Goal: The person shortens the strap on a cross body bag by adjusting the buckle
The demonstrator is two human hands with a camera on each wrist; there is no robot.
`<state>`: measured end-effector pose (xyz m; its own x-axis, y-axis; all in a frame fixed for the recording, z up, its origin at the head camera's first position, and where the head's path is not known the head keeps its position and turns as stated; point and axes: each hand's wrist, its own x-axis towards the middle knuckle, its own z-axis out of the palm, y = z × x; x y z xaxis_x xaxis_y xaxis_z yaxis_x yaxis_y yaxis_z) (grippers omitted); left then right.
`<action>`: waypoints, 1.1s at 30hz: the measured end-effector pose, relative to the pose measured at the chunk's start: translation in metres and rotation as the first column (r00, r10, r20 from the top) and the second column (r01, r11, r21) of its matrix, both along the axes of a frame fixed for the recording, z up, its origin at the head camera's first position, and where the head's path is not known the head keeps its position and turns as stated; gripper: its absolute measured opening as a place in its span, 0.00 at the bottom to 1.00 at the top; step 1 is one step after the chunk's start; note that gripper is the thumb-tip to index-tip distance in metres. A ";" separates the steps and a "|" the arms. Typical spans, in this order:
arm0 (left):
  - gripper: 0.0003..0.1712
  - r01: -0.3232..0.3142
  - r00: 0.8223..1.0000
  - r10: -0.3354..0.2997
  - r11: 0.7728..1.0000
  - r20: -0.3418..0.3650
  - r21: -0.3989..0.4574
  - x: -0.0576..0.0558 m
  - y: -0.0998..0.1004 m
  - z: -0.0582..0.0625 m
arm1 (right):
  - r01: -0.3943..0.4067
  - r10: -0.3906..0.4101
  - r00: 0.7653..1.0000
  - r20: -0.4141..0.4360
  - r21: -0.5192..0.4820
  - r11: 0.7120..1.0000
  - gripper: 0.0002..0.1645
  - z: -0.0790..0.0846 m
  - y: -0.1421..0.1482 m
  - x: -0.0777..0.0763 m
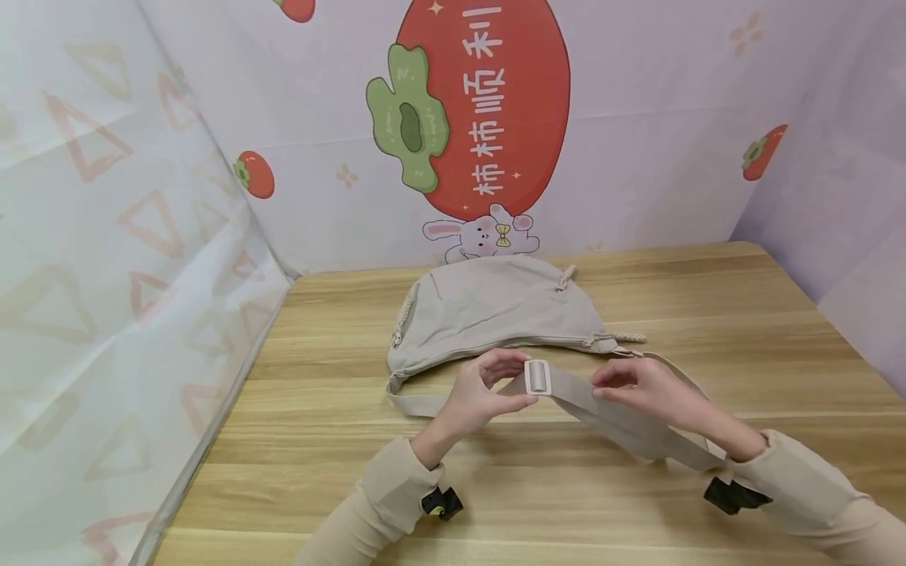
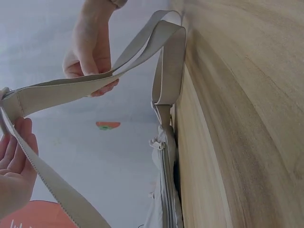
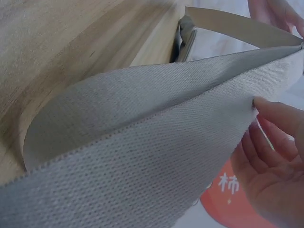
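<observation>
A light grey-beige fabric bag (image 1: 488, 306) lies on the table in the head view, its long webbing strap (image 1: 623, 424) lifted in front of it. Around the pale slide buckle (image 1: 538, 377) on that strap, my left hand (image 1: 481, 387) has its thumb at the lower edge and fingers at the upper edge. Farther right, my right hand (image 1: 647, 387) pinches the strap's edge between thumb and fingers. Seen from the right wrist, the strap (image 3: 142, 156) runs as two layers that meet toward the buckle. The left wrist view shows it looping down to the table.
The wooden table (image 1: 340, 487) ends at a printed cloth backdrop (image 1: 637, 157) behind the bag. A white patterned curtain (image 1: 141, 314) hangs along the left edge. Short braided zipper pulls (image 1: 630, 338) stick out from the bag.
</observation>
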<state>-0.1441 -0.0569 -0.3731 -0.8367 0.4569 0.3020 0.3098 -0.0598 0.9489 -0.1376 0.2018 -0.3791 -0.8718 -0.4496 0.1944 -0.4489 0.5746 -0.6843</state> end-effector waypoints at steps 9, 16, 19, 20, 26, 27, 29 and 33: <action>0.25 -0.004 1.000 0.003 0.999 -0.016 -0.039 0.000 0.001 0.001 | -0.019 0.018 0.989 -0.147 -0.007 1.000 0.19 0.012 -0.017 0.004; 0.25 0.000 1.000 0.000 0.999 -0.017 -0.042 0.001 0.001 -0.001 | -0.128 0.113 0.985 -0.134 -0.107 0.986 0.22 0.022 -0.027 0.006; 0.25 0.001 1.000 -0.001 0.999 -0.004 -0.047 0.001 0.002 -0.001 | -0.135 0.118 0.985 -0.126 -0.136 0.981 0.24 0.024 -0.031 0.007; 0.25 0.000 1.000 0.000 0.999 0.004 -0.050 0.001 0.001 -0.001 | -0.134 0.116 0.985 -0.128 -0.141 0.981 0.25 0.024 -0.033 0.007; 0.23 -0.003 0.999 0.006 0.998 0.054 -0.062 0.009 0.002 0.013 | -0.110 0.091 0.987 -0.133 -0.147 0.983 0.26 0.024 -0.040 0.009; 0.23 -0.004 0.998 0.007 0.998 0.057 -0.063 0.010 0.002 0.016 | -0.114 0.094 0.986 -0.135 -0.152 0.982 0.26 0.024 -0.041 0.009; 0.23 -0.005 0.998 0.009 0.998 0.057 -0.069 0.012 0.003 0.020 | -0.129 0.103 0.982 -0.157 -0.169 0.977 0.26 0.023 -0.043 0.008; 0.22 -0.010 0.999 0.014 0.996 0.040 -0.084 0.014 0.003 0.023 | -0.157 0.113 0.972 -0.205 -0.210 0.965 0.27 0.021 -0.046 0.007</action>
<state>-0.1306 -0.0541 -0.3503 -0.8530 0.4690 0.2288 0.2710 0.0235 0.9623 -0.1307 0.1554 -0.3583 -0.7433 -0.4863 0.4593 -0.6456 0.3419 -0.6828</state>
